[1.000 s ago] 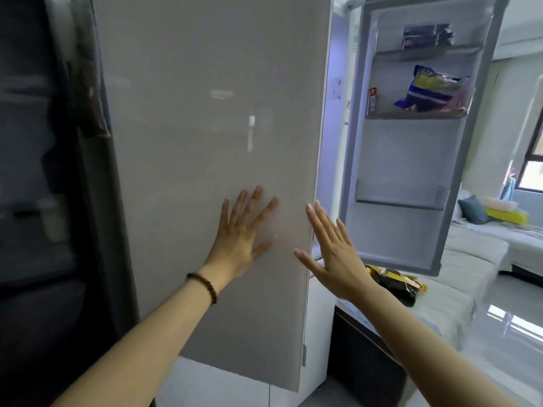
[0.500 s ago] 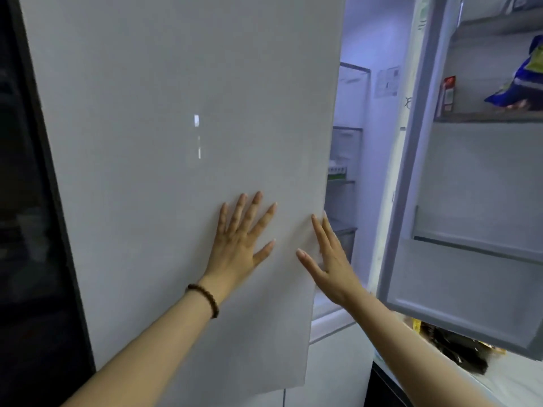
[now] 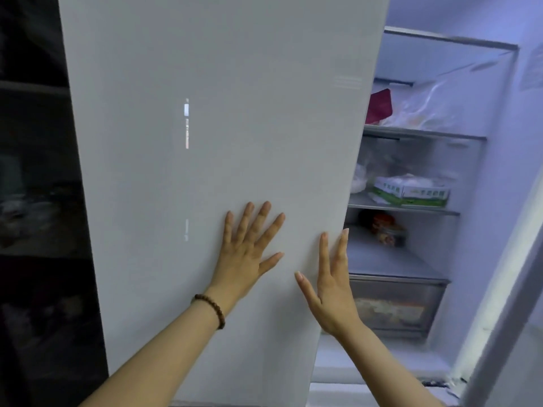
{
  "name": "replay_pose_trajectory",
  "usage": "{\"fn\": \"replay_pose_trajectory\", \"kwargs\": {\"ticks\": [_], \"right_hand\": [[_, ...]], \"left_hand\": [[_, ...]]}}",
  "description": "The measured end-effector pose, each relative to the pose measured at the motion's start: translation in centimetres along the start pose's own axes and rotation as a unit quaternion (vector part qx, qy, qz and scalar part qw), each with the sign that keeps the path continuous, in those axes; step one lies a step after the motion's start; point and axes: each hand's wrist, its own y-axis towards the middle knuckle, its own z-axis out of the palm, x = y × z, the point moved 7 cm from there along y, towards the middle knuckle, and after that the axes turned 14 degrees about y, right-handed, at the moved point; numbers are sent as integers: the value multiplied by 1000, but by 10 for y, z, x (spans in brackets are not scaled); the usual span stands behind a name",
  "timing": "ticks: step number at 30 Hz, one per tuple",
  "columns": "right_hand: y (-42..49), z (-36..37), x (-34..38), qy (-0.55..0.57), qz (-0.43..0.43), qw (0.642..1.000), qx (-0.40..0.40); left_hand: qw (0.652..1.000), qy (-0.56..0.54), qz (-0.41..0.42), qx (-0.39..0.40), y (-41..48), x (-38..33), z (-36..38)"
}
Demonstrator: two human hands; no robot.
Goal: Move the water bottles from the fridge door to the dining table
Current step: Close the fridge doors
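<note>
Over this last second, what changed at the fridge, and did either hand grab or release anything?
The view swung right and closer: the open right door with its snack bag has left the frame, and the fridge shelves now show. Nothing was grabbed or released. The left hand stays flat on the left door; the right hand stays open at its edge.

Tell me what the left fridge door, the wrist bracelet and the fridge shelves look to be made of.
Left fridge door: smooth, pale grey, semi-gloss panel, possibly glass or coated metal, since it mirrors a bright streak. Bracelet: round dark brown beads, probably wood, with a dull sheen. Shelves: apparently clear glass or plastic with pale trim on the front edges; things below show through.
</note>
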Motion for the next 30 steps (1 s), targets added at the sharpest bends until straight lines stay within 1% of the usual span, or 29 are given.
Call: {"fn": "replay_pose_trajectory", "kwargs": {"ticks": [9, 14, 18, 20, 22, 25, 28, 30], "right_hand": [[12, 6, -13, 55, -30, 998, 14], [11, 0, -16, 25, -47, 998, 42], [5, -23, -29, -19, -73, 994, 84], [-7, -46, -37, -31, -81, 992, 87], [-23, -78, -46, -45, -74, 993, 79], [-51, -132, -52, -74, -62, 995, 38], [-96, -199, -52, -89, -37, 995, 10], [-149, -260, -46, -112, -27, 993, -9]], "left_hand": [[997, 36, -17, 61, 1, -2, 10], [991, 49, -26, 118, 1, -2, 6], [979, 20, -73, 191, -1, -7, -12], [969, -18, -83, 231, -5, -20, -31], [961, -45, -62, 264, -13, -45, -54], [948, -65, -49, 308, -23, -80, -87], [946, -93, -51, 306, -30, -118, -129], [944, -117, -28, 306, -37, -167, -175]]}}
